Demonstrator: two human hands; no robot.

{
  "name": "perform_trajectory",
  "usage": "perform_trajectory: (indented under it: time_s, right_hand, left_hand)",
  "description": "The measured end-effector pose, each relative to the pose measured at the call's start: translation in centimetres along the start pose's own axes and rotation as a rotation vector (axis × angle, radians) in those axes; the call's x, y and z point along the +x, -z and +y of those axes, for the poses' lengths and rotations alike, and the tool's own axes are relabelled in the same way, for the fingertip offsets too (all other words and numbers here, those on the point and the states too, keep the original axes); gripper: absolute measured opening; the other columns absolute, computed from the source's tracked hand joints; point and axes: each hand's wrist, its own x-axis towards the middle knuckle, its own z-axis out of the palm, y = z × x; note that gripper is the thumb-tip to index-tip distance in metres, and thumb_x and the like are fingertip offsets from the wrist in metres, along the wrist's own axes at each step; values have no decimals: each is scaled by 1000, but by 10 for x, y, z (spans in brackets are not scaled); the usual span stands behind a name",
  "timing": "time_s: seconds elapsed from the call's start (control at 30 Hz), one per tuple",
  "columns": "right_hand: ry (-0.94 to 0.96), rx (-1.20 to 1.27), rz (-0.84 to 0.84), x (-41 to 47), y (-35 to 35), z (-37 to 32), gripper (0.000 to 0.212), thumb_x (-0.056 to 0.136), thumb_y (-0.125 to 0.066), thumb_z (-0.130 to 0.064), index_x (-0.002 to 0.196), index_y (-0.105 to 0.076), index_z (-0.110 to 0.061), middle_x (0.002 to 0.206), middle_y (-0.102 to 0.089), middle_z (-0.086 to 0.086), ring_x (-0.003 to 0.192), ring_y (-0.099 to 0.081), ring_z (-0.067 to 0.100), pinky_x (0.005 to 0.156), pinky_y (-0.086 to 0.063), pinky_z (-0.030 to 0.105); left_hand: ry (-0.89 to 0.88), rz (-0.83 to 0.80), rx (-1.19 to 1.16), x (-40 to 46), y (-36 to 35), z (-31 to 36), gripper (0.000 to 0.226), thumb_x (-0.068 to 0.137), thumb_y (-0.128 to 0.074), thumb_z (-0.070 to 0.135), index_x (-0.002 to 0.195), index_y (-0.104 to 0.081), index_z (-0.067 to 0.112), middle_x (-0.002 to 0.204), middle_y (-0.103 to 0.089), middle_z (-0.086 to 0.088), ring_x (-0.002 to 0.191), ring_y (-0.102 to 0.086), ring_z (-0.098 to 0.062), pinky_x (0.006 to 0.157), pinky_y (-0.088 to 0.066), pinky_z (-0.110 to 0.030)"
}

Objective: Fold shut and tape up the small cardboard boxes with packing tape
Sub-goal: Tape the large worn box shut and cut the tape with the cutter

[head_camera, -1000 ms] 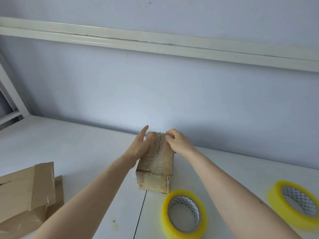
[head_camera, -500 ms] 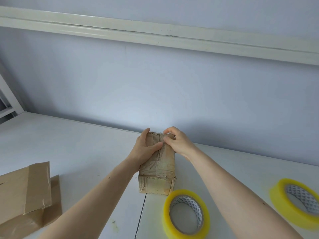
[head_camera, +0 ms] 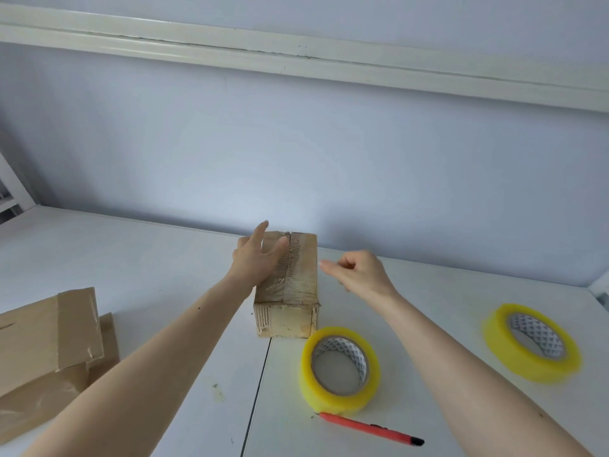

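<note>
The small cardboard box [head_camera: 287, 285] is stood near the back edge of the worktop [head_camera: 131, 258], over the seam between its two panels, flaps folded shut. It is steadied by the left hand [head_camera: 255, 260], laid flat with straight fingers on the top left flap. The right hand [head_camera: 357, 273] is held just beside the box, loosely curled and holding nothing. The folding step is judged done; taping is called for next, so the nearer tape roll [head_camera: 339, 367], a glossy yellow ring by the front edge, must be reached. The box top is ridged where corrugation is exposed, with shiny tape remnants.
</note>
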Motion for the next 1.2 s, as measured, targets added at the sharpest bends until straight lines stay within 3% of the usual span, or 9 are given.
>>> perform_trajectory:
  time_s: [0.13, 0.2, 0.27, 0.5, 0.67, 0.8, 0.97, 1.07, 1.2]
  right_hand:
    - [-9, -52, -241, -28, 9, 6, 46, 73, -86, -48, 64, -58, -13, 57, -55, -10, 57, -53, 9, 56, -42, 24]
    - [-30, -118, -364, -39, 11, 11, 35, 68, -91, -41, 82, -70, -18, 75, -66, -11, 71, -61, 6, 66, -51, 23]
    - [-45, -176, -451, -48, 11, 16, 38, 68, -93, -33, 98, -74, -19, 91, -71, -8, 85, -65, 7, 79, -55, 24]
    - [-4, -318, -456, -64, 14, 19, 24, 81, -83, -19, 104, -79, -22, 102, -75, -5, 94, -67, 14, 90, -55, 34]
    - [-87, -27, -475, -74, 45, 3, 19, 85, -80, -16, 103, -78, -20, 92, -76, 0, 84, -71, 13, 69, -56, 32]
    - [-94, 323, -389, -76, 58, -21, 24, 91, -71, -12, 113, -70, -2, 96, -72, 7, 83, -70, 19, 61, -54, 28]
    - [-130, 557, -236, -72, 44, -51, 24, 91, -70, -8, 111, -66, 6, 95, -70, 15, 75, -69, 19, 59, -57, 31]
    - [-162, 545, -218, -72, 33, -62, 7, 93, -69, -7, 92, -66, 0, 83, -71, 10, 68, -70, 15, 59, -59, 31]
    - [-110, 297, -25, -72, 30, -74, 34, 102, -54, -30, 104, -64, 3, 107, -69, 20, 100, -68, 31, 83, -59, 47]
  left_hand:
    - [-21, 90, -45, -17, 4, 2, 69, 96, -50, 60, 156, -30, 32, 161, -23, -4, 148, -24, -29, 113, -38, -48]
    - [-43, 144, -82, -31, 6, 3, 69, 97, -52, 58, 155, -34, 26, 160, -23, 0, 148, -25, -25, 105, -46, -40]
    - [-79, 191, -121, -40, 9, 1, 69, 96, -53, 58, 152, -38, 22, 159, -26, 0, 147, -28, -24, 111, -41, -46]
    - [-188, 268, -142, -78, 17, 7, 52, 99, -53, 51, 139, -55, 18, 150, -43, 1, 141, -36, -20, 116, -34, -44]
    - [-225, 245, -372, -101, 29, 21, 37, 103, -50, 43, 96, -65, 10, 92, -65, -1, 84, -60, -13, 82, -48, -35]
    - [-168, 31, -588, -131, 34, 41, 58, 107, -36, 45, 79, -64, 3, 78, -72, -14, 73, -69, -23, 72, -56, -33]
    - [-112, -357, -727, -151, 22, 59, 82, 102, -14, 63, 110, -69, 3, 109, -75, -17, 106, -71, -27, 98, -51, -39]
    - [-64, -394, -873, -159, 17, 70, 82, 101, -12, 65, 114, -66, 5, 110, -75, -16, 104, -72, -28, 95, -51, -42]
    - [-22, -341, -909, -156, 18, 73, 84, 101, -16, 67, 130, -57, -1, 120, -71, -20, 116, -67, -34, 107, -46, -49]
